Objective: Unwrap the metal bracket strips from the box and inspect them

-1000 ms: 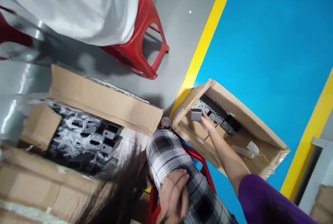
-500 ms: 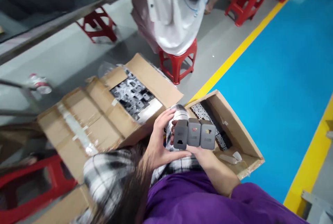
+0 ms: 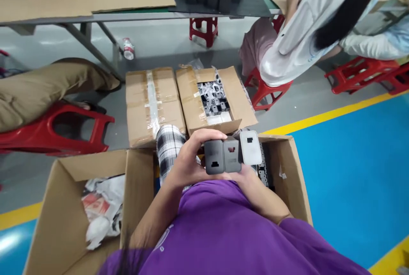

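Observation:
Three grey rectangular plastic housings stand side by side in front of my lap, each with a small notched cut-out in its end face. My left hand [image 3: 191, 156] wraps round the left side of the row, its fingers over the top of the dark left housing [image 3: 214, 157]. The middle housing [image 3: 232, 156] presses against that one. Slightly apart and tilted, the right housing [image 3: 251, 147] looks paler in the light. My right hand [image 3: 243, 173] is closed round the row from below and behind; the housings hide most of its fingers.
An open carton [image 3: 295, 177] at my right holds rows of parts. Another open carton [image 3: 73, 211] at left holds plastic wrapping. Ahead are a taped carton [image 3: 137, 104] and a carton of bagged parts [image 3: 239, 92]. A co-worker in white [image 3: 294, 45] sits on a red stool [image 3: 265, 96].
My view has swung left and levelled. My left hand has closed on the left housings, where its thumb and fingers were spread before. The right housing now stands slightly apart and tilted.

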Demonstrator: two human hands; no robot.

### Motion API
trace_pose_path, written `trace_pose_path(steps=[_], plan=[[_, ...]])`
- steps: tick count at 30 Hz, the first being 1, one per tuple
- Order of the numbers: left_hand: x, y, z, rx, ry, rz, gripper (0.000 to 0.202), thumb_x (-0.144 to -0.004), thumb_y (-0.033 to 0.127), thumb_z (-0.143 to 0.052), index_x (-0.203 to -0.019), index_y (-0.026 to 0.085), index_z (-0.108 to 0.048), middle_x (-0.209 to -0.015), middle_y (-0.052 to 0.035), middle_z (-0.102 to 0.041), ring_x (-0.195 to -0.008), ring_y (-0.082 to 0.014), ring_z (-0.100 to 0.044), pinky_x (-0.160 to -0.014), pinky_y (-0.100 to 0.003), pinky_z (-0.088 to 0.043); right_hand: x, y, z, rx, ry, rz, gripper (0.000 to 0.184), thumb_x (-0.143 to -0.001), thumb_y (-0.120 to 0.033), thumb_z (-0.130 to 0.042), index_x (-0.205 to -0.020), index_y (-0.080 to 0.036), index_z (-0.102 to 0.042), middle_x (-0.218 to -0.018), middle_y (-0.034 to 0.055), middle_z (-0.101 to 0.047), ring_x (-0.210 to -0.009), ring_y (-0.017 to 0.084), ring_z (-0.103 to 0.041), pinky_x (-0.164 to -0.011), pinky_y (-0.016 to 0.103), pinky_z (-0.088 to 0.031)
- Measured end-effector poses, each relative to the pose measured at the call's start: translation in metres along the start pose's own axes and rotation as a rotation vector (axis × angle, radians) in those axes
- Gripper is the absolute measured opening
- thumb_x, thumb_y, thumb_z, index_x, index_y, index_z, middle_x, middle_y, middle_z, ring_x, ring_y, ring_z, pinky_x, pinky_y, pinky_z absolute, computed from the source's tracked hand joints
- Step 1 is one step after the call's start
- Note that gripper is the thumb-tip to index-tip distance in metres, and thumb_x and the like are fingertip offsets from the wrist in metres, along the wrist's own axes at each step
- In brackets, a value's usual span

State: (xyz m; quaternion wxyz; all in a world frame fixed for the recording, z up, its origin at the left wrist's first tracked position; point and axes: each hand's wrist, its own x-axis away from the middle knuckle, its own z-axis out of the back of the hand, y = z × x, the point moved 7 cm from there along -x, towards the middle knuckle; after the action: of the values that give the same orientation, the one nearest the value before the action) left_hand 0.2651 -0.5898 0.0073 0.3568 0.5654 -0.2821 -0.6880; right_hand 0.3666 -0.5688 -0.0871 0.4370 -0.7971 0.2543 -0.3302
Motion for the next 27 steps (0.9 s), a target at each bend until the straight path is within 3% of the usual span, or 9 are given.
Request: trace_pose_path(steps=[3, 5, 8, 14, 18, 24, 27], plan=[[0.010, 0.009, 0.015, -0.106, 0.005, 0.013, 0.085, -0.055, 0.044, -0.092, -0.128, 0.026, -0.053, -0.115, -0.0111, -0.068, -0.105, -0.0261, -0.066, -0.090, -0.040, -0.054, 0.001, -0.005, -0.031, -0.297, -0.130, -0.085, 0.052, -0.075, -0.070, -0.056, -0.100, -0.025, -0.061, -0.114, 0.0098, -0.069, -0.112, 0.026, -0.063, -0.093, 0.043, -0.058], [0.017, 0.015, 0.024, -0.144, 0.027, 0.004, 0.085, -0.056, 0.043, -0.092, -0.129, 0.026, -0.053, -0.115, -0.0106, -0.069, -0.103, -0.0255, -0.066, -0.090, -0.040, -0.053, 0.001, -0.007, -0.045, -0.380, -0.185, -0.112, 0.055, -0.065, -0.070, -0.068, -0.096, -0.025, -0.061, -0.110, 0.0097, -0.069, -0.109, 0.027, -0.063, -0.093, 0.044, -0.057], [0.026, 0.021, 0.036, -0.116, 0.117, -0.026, 0.085, -0.056, 0.046, -0.091, -0.129, 0.026, -0.053, -0.113, -0.0103, -0.070, -0.101, -0.0248, -0.067, -0.088, -0.039, -0.053, 0.001, -0.004, -0.057, -0.442, -0.233, -0.176, 0.052, -0.061, -0.067, -0.074, -0.089, -0.024, -0.063, -0.103, 0.0088, -0.070, -0.104, 0.026, -0.064, -0.093, 0.043, -0.057], [0.034, 0.021, 0.041, -0.059, 0.194, -0.023, 0.089, -0.052, 0.049, -0.092, -0.129, 0.028, -0.053, -0.113, -0.0097, -0.071, -0.098, -0.0248, -0.067, -0.085, -0.039, -0.054, 0.002, -0.004, -0.057, -0.506, -0.170, -0.244, 0.035, -0.065, -0.052, -0.077, -0.083, -0.023, -0.067, -0.092, 0.0035, -0.073, -0.086, 0.019, -0.066, -0.077, 0.033, -0.060], [0.038, 0.021, 0.042, -0.039, 0.219, 0.010, 0.090, -0.050, 0.048, -0.094, -0.127, 0.028, -0.053, -0.113, -0.0095, -0.071, -0.098, -0.0252, -0.066, -0.085, -0.040, -0.054, 0.005, -0.009, -0.056, -0.425, -0.144, -0.295, 0.024, -0.068, -0.043, -0.073, -0.081, -0.023, -0.068, -0.092, 0.0044, -0.073, -0.087, 0.020, -0.067, -0.077, 0.033, -0.060], [0.038, 0.022, 0.042, -0.052, 0.211, 0.025, 0.093, -0.047, 0.048, -0.094, -0.128, 0.028, -0.053, -0.115, -0.0098, -0.070, -0.102, -0.0266, -0.067, -0.087, -0.041, -0.054, 0.005, -0.017, -0.053, -0.405, -0.094, -0.245, 0.025, -0.063, -0.044, -0.076, -0.076, -0.025, -0.066, -0.086, 0.0024, -0.073, -0.079, 0.018, -0.067, -0.068, 0.030, -0.061], [0.036, 0.024, 0.040, -0.068, 0.175, -0.003, 0.094, -0.046, 0.050, -0.094, -0.128, 0.028, -0.053, -0.117, -0.0102, -0.070, -0.103, -0.0269, -0.067, -0.090, -0.042, -0.053, 0.006, -0.017, -0.052, -0.385, -0.081, -0.237, 0.028, -0.059, -0.046, -0.077, -0.075, -0.026, -0.066, -0.086, 0.0018, -0.074, -0.080, 0.019, -0.068, -0.072, 0.031, -0.061]])
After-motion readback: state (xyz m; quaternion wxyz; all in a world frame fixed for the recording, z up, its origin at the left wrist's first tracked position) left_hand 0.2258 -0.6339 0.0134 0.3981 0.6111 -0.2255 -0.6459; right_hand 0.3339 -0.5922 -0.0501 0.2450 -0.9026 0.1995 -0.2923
